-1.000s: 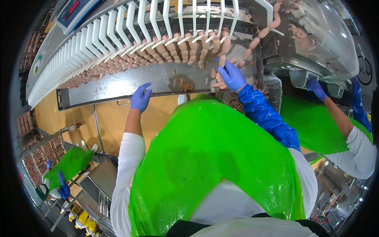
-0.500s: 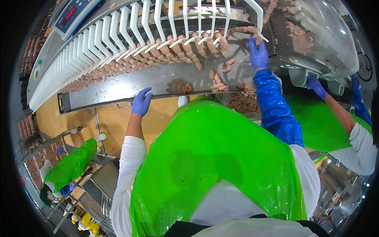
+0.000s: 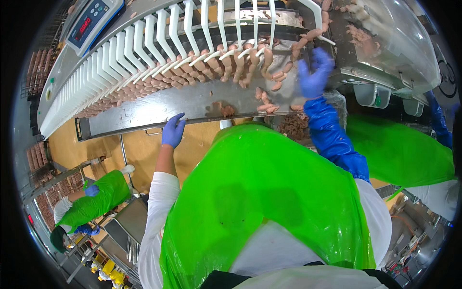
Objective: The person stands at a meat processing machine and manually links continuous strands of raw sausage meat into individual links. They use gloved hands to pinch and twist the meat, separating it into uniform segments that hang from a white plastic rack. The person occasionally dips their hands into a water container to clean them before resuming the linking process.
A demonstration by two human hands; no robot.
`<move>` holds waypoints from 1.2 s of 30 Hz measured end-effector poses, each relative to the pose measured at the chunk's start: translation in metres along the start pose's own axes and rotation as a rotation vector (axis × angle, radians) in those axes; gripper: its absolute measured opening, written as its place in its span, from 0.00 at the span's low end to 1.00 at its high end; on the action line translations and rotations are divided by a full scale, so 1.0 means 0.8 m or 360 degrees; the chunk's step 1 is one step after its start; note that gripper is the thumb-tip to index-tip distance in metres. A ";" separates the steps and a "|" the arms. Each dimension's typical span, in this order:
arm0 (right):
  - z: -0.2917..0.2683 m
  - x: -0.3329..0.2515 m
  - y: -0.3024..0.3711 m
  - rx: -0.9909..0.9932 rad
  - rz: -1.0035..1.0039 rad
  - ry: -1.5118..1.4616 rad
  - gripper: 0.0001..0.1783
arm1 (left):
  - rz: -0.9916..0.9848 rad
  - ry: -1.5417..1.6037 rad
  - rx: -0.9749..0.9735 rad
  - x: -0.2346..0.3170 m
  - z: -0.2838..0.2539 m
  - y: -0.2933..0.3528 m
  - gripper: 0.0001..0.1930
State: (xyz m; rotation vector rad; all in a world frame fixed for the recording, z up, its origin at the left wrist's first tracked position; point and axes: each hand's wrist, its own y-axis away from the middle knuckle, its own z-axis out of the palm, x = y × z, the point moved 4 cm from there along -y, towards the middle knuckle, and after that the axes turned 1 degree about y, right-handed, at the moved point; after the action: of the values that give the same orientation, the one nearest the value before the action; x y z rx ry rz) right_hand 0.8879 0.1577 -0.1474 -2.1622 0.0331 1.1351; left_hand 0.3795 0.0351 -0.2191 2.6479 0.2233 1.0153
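Gloved in blue, the right hand (image 3: 314, 79) is hovering with fingers spread wide, slightly blurred, just beside a sagging sausage chain (image 3: 295, 54) that is looping between the rightmost white hooks (image 3: 187, 21); the left hand (image 3: 173, 131), fingers loosely parted, is hanging at the front edge of a metal tray (image 3: 144, 103), though touching or not I cannot tell, while loose sausages (image 3: 268, 108) are lying on the tray near the right hand

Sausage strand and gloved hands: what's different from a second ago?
The right hand has moved rightward and farther from the body, letting go of the sausage strand; it is now open, slightly blurred. The left hand stays open near the front edge of the tray.
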 end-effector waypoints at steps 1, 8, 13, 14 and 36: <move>-0.014 -0.004 -0.021 0.0313 -0.0054 0.0043 0.29 | 0.0017 0.0004 0.0017 -0.007 0.003 0.000 0.20; 0.020 0.079 -0.055 -0.0432 0.0184 -0.0257 0.17 | -0.0049 0.0080 -0.0074 0.023 0.022 0.000 0.19; 0.036 0.088 0.022 -0.0405 0.0388 -0.0410 0.15 | -0.0036 0.0031 -0.0025 0.017 0.025 0.005 0.18; 0.036 0.085 0.033 -0.0441 0.0404 -0.0449 0.15 | -0.0051 0.0037 -0.0018 0.013 0.026 0.006 0.18; 0.047 0.057 0.018 -0.0724 0.0043 -0.0131 0.22 | -0.0087 0.0040 -0.0061 0.023 0.051 0.013 0.19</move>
State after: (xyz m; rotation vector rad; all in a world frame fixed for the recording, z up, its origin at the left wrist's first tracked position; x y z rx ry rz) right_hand 0.8842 0.1814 -0.2035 -2.5095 -0.2565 1.3470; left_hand 0.4211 0.0211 -0.2331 2.5814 0.2773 1.0260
